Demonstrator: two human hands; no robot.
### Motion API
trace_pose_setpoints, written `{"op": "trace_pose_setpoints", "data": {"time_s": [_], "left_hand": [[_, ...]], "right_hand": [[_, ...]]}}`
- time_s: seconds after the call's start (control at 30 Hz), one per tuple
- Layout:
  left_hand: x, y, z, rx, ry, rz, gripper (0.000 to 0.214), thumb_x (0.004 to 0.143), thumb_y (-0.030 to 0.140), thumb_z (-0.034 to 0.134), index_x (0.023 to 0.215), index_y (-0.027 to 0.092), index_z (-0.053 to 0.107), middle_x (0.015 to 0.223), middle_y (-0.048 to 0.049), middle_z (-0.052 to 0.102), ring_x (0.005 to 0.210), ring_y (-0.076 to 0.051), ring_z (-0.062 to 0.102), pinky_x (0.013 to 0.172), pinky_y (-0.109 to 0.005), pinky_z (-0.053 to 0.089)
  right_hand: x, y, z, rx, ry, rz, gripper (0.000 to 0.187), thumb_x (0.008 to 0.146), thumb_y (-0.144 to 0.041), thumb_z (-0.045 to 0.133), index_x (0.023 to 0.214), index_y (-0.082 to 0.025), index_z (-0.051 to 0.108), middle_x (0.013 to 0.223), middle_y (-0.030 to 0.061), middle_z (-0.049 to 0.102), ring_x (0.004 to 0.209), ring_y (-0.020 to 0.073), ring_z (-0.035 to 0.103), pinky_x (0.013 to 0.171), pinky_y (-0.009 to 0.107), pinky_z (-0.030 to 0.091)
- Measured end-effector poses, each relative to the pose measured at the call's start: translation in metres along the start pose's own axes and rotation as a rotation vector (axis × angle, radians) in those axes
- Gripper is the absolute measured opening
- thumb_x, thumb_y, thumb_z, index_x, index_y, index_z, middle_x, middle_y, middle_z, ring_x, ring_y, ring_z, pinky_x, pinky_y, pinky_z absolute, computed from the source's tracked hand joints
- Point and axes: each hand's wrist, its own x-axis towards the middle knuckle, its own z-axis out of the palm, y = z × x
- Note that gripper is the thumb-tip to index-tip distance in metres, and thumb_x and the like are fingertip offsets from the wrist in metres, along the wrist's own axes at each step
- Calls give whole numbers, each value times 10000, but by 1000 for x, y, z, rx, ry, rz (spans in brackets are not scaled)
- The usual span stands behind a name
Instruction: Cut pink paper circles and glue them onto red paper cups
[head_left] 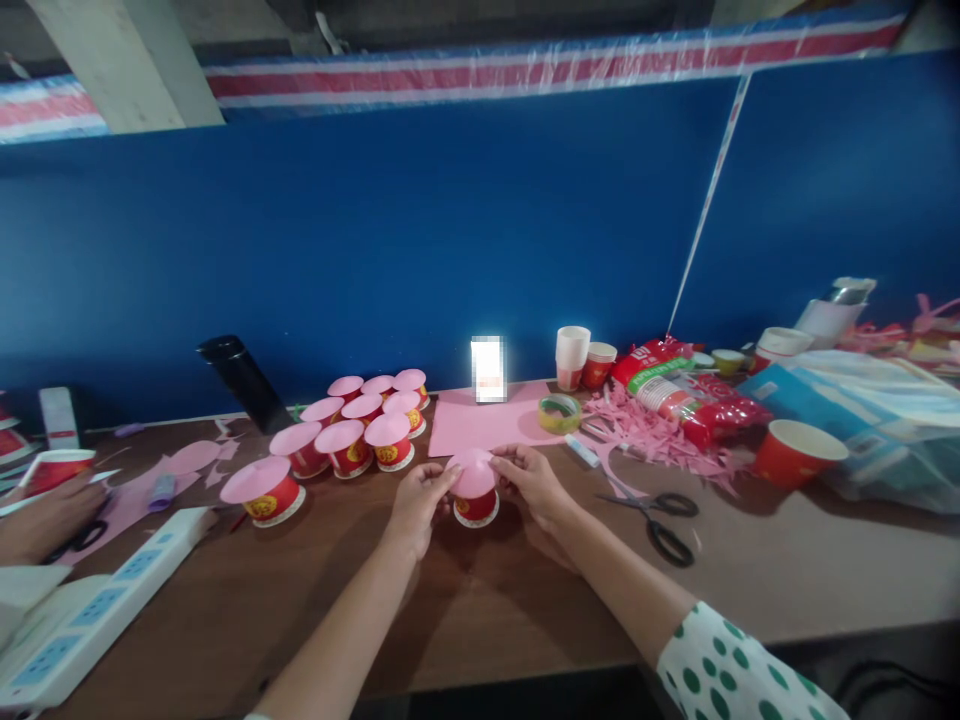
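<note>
A red paper cup [477, 508] with yellow markings stands upside down in front of me. A round pink paper disc [472, 470] lies on top of it. My left hand [421, 505] pinches the disc's left edge between thumb and fingers. At the opposite edge, my right hand [531, 487] grips the disc the same way. Left of my hands stand several similar red cups [349, 455] topped with pink discs, one [271, 497] set apart nearer to me. Black-handled scissors [660, 515] lie open to the right of my right hand.
Behind the cup are a pink sheet [480, 425], a tape roll [559, 413] and a bright phone-like screen [489, 370]. Pink scraps, a red bag [686, 395] and a loose cup [799, 453] lie right. A power strip [112, 605] and another person's hand [45, 515] are left.
</note>
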Motion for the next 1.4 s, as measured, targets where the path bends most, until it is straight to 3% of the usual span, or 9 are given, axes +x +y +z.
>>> {"op": "trace_pose_setpoints", "data": {"time_s": [0.6,0.93,1.2,1.4], "left_hand": [[-2,-4,-1,-11,16,-17,440,538,387,775,796,167,493,550,81,502,440,-28,437,397,-128,340],[1,-9,-3,-96,-12,-56,406,600,470,712,825,166,563,599,53,525,491,-47,476,447,-157,401],[0,-12,-3,-82,-29,-69,393,561,460,734,741,156,563,574,52,523,472,-43,461,441,-155,377],[-3,-11,-3,42,88,64,450,573,502,707,819,151,571,612,46,521,465,-52,442,402,-169,325]], "right_hand": [[7,15,-7,-48,0,-22,361,587,-366,740,827,-154,572,520,-57,545,435,59,460,423,179,355],[9,19,-9,-92,-16,-46,355,616,-376,720,842,-152,564,521,-53,540,441,62,458,419,178,350],[9,19,-8,-146,-20,-82,350,630,-401,700,836,-155,560,512,-56,525,423,63,430,411,188,332],[5,14,-6,-210,14,-157,304,676,-422,654,810,-161,576,620,-21,549,531,91,476,492,217,387]]}}
